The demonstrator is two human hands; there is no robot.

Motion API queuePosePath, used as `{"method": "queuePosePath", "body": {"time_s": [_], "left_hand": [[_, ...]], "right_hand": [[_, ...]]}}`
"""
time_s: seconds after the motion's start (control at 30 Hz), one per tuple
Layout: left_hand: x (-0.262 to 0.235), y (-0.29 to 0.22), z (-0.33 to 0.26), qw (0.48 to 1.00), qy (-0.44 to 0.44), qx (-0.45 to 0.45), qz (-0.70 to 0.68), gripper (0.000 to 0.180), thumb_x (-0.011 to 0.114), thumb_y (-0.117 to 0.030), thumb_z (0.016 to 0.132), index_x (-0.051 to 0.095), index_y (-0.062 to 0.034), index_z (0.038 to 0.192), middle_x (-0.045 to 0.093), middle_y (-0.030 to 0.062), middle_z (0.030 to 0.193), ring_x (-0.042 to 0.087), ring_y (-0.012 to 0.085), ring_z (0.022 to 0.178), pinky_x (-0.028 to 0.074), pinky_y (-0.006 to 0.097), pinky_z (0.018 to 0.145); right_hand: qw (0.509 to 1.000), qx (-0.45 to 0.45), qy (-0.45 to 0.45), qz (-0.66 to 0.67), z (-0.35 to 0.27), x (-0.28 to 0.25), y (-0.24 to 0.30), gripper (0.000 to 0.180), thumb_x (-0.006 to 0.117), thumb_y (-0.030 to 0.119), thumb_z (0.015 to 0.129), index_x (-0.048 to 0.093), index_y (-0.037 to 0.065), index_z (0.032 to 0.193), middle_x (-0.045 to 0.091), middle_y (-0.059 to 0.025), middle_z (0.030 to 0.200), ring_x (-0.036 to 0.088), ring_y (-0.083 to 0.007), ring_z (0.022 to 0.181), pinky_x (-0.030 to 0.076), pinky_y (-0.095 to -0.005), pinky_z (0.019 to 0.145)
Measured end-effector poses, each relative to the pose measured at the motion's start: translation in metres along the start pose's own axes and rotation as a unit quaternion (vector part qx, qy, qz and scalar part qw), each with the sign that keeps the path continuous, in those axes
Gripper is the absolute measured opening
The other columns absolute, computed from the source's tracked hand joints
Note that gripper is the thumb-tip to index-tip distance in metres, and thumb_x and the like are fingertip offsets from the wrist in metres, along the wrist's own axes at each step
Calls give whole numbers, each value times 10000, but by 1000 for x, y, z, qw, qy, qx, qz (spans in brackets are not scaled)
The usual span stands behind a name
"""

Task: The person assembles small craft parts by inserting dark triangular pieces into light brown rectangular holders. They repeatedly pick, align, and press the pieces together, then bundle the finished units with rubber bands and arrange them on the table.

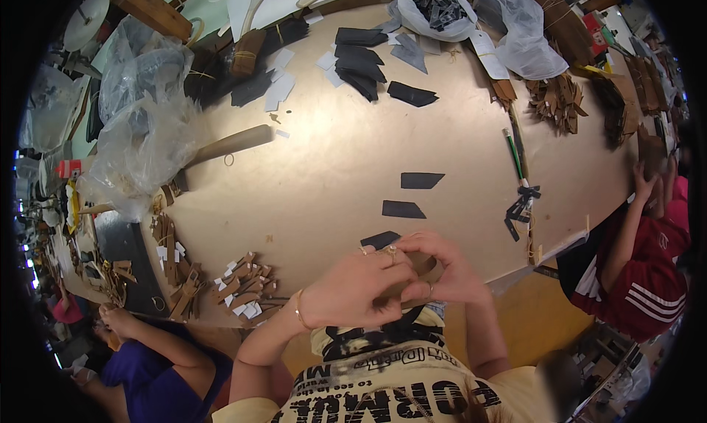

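Observation:
Close to the table's front edge, my left hand and my right hand meet over a curved brown leather-like piece. The fingers of both hands are bent around it and hide most of its shape. A dark slant-ended piece lies flat just beyond my left fingers, partly covered by them. Further up the table rest two more such pieces, one dark strip and another dark strip above it.
Brown strips with white tags lie in a heap to the left. Stacks of dark pieces and a plastic bag of black scraps sit at the back. A green pencil lies at right. Co-workers sit on both sides, one in a maroon sleeve.

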State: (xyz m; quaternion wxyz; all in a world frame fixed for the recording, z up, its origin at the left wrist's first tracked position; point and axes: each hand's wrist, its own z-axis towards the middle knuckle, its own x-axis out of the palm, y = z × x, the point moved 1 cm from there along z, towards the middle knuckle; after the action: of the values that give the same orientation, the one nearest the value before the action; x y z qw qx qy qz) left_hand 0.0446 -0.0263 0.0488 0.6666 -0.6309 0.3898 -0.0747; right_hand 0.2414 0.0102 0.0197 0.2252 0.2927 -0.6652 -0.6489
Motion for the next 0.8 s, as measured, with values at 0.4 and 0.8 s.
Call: {"method": "queuePosePath", "body": {"time_s": [0.4,0.8], "left_hand": [[-11,64,13,899,-192,-273,-285,191,698,-66,888,686,36,1049,633,-14,698,528,11,601,455,189,572],[-11,64,21,870,-296,-296,-258,164,726,-54,863,692,42,991,650,5,700,562,10,607,470,169,556]], "right_hand": [[968,190,-164,-5,20,0,-9,224,694,41,903,658,-18,1116,635,-27,826,604,-65,755,486,-220,678],[949,234,-195,-84,44,2,-1,326,672,4,893,511,21,1175,603,-43,751,589,-94,667,468,-248,608]]}}
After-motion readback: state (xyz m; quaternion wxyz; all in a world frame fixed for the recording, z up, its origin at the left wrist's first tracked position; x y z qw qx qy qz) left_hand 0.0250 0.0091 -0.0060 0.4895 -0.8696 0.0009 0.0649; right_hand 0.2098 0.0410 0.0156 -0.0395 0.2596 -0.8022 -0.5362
